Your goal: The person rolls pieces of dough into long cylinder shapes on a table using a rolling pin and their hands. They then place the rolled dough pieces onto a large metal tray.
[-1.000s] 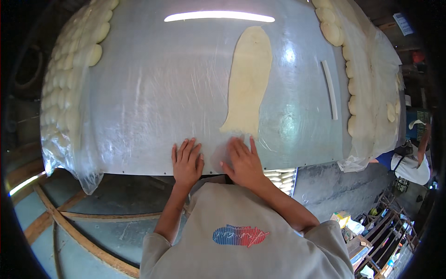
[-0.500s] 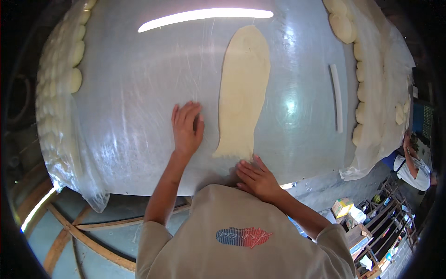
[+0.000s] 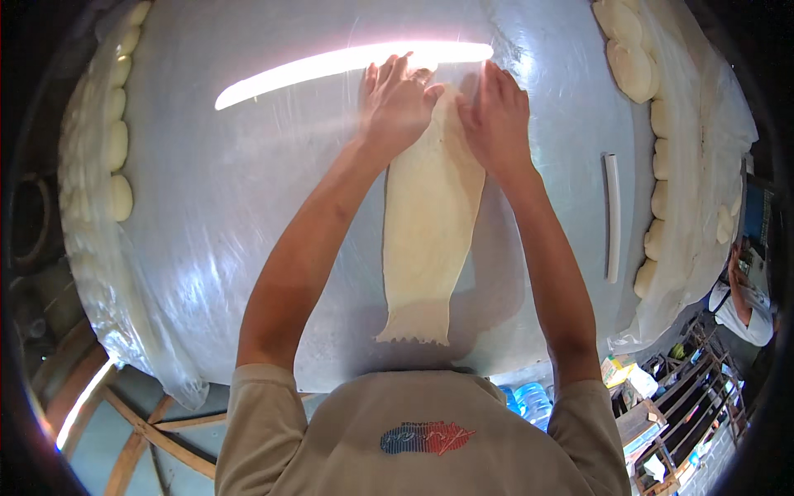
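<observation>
A long, flat sheet of pale dough lies on the smooth grey worktable, its narrow far end between my hands and its ragged near end toward my body. My left hand is at the upper left of that end, open, fingers apart and slightly bent, thumb near the dough's edge. On the other side, my right hand is open with fingers pointing away from me and thumb on or beside the dough. Whether the fingertips press or lift the dough I cannot tell. Both forearms reach over the table, flanking the sheet.
Rows of dough pieces under plastic line the table's left and right sides. A pale, slim rod lies right of the sheet. At far right is another person in white. Below are blue bottles and a cluttered rack.
Both my hands have reached from the table's near edge up to the far end of the dough, the left first, then the right. The view has shifted, so the table appears lower.
</observation>
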### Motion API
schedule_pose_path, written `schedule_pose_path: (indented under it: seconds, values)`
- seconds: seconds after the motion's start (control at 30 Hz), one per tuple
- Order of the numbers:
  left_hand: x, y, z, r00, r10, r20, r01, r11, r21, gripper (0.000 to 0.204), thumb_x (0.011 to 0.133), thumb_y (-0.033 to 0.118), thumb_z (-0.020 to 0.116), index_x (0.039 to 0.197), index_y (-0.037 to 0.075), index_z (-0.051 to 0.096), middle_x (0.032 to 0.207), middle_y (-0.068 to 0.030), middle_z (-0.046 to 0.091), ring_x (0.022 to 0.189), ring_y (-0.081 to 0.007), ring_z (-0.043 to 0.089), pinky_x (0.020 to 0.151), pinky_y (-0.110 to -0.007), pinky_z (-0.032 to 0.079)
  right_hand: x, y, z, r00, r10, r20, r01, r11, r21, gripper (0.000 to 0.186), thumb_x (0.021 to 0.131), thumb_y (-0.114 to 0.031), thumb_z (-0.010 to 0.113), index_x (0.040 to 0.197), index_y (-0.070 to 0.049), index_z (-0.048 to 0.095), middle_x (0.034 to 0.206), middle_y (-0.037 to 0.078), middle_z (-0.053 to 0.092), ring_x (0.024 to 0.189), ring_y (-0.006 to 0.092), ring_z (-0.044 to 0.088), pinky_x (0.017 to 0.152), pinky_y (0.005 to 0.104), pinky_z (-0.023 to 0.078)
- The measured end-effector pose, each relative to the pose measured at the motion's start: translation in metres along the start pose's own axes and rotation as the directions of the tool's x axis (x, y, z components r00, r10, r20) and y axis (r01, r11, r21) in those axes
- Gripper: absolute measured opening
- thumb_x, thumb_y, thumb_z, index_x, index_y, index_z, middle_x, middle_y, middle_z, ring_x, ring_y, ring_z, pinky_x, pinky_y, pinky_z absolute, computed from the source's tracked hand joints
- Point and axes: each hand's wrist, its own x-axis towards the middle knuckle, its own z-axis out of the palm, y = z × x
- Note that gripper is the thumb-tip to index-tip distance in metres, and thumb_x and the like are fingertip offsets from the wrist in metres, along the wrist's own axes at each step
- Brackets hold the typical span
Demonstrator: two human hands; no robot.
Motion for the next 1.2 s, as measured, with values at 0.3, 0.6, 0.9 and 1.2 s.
schedule_pose_path:
  seconds: [0.3,0.6,0.9,1.2]
  values:
    - [-0.017,-0.003,-0.017,0.95,0.312,-0.026,-0.311,0.93,-0.196,0.017,0.086,0.011,0.054,0.101,0.009,0.062,0.109,-0.0054,0.06,0.116,-0.0251,0.05,0.107,-0.043,0.033,-0.008,0.009,-0.01,0.946,-0.207,0.25,0.205,0.978,0.031,0.023,0.081,-0.002,0.06,0.101,-0.014,0.061,0.107,0.002,0.06,0.112,0.022,0.054,0.109,0.0516,0.028]
    - [-0.035,0.01,-0.034,0.947,0.314,-0.062,-0.301,0.941,0.157,0.031,0.086,0.012,0.054,0.116,0.01,0.06,0.11,-0.0067,0.064,0.113,-0.0242,0.054,0.111,-0.046,0.029,-0.011,-0.003,-0.027,0.962,-0.08,0.262,0.103,0.992,-0.073,0.033,0.082,-0.01,0.062,0.114,-0.017,0.063,0.099,0.002,0.062,0.103,0.0209,0.057,0.11,0.0527,0.025]
    - [-0.007,0.022,-0.048,0.902,0.298,0.312,-0.395,0.862,0.317,0.031,0.08,0.003,0.054,0.11,0.002,0.059,0.104,-0.0114,0.06,0.108,-0.0271,0.054,0.103,-0.043,0.038,0.02,-0.003,-0.028,0.828,-0.195,0.526,0.321,0.934,-0.158,0.025,0.082,-0.012,0.057,0.105,-0.007,0.064,0.102,0.009,0.06,0.103,0.0264,0.058,0.106,0.0459,0.034]
    - [-0.075,0.011,-0.039,0.819,0.573,-0.029,-0.54,0.787,0.298,0.037,0.081,0.003,0.054,0.117,0.006,0.06,0.095,-0.0068,0.061,0.099,-0.0239,0.059,0.106,-0.045,0.035,-0.058,-0.005,-0.039,0.901,-0.42,0.106,0.433,0.884,-0.177,0.029,0.081,-0.013,0.055,0.108,-0.008,0.063,0.102,0.011,0.061,0.101,0.0254,0.057,0.098,0.0425,0.041]
